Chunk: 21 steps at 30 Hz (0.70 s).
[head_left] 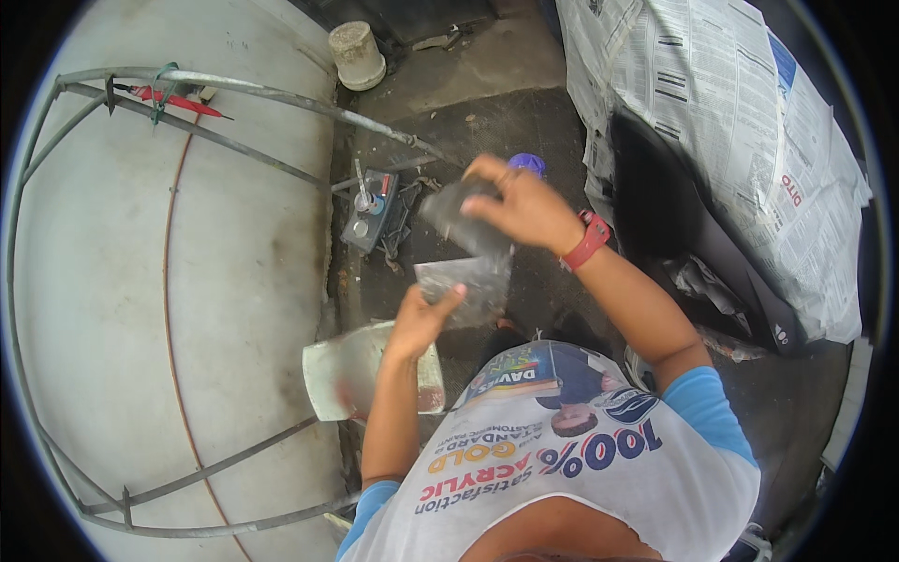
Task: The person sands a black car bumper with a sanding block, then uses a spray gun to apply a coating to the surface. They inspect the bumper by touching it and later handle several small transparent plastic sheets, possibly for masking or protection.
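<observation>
A person's left hand (426, 318) grips the lower edge of a grey, dusty sheet (465, 286) that looks like sandpaper, thumb pressed on its face, while the right hand (520, 206), a red wristband (587, 241) on its wrist, closes its fingers over a second dark, curled sheet (454, 215) just above the first; the two sheets touch or overlap in front of the person's chest, above a dark floor (524, 122). To the person's left lies a large white rounded panel (103, 309) crossed by a grey metal rod frame (234, 140), with a red-handled tool (173, 98) near its upper edge. A small grey block carrying metal fittings (370, 211) sits just beside the panel, a pale cylindrical pot (357, 54) farther off. Newspaper (712, 122) covers a dark shape on the right. A bent whitish plate (342, 370) rests under the left forearm
</observation>
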Each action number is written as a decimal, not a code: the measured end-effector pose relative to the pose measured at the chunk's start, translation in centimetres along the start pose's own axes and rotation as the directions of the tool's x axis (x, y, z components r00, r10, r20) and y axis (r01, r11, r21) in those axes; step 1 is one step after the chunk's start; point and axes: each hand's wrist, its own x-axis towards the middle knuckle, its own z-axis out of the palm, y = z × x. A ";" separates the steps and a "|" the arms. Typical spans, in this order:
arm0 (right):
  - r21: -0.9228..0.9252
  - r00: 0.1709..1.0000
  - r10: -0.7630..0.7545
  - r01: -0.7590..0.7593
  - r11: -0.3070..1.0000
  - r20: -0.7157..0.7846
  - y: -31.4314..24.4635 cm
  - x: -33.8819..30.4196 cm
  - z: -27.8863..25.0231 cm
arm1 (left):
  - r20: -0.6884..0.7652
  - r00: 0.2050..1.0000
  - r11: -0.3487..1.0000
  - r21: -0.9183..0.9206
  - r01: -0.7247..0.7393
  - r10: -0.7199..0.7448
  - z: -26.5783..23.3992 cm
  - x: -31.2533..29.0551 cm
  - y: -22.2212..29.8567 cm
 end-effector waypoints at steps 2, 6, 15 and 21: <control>0.140 0.959 0.248 -0.229 0.963 -0.138 1.9 0.1 -1.8 | -0.128 0.992 0.990 -0.141 -0.016 -0.002 -1.4 0.0 -0.6; 0.434 0.936 0.299 -0.351 0.830 0.186 1.9 -2.5 -0.1 | -0.322 0.946 0.915 -0.390 -0.101 -0.033 -3.1 0.6 -1.1; -0.277 0.905 -0.422 0.418 0.865 0.048 -6.5 -7.1 8.3 | -0.354 0.869 0.889 0.420 -0.181 0.345 -3.3 1.0 -4.1; -0.551 0.773 0.607 -0.432 0.715 0.182 9.3 -8.2 5.6 | -0.321 0.900 0.954 0.160 -0.254 0.294 -0.4 -0.8 -2.0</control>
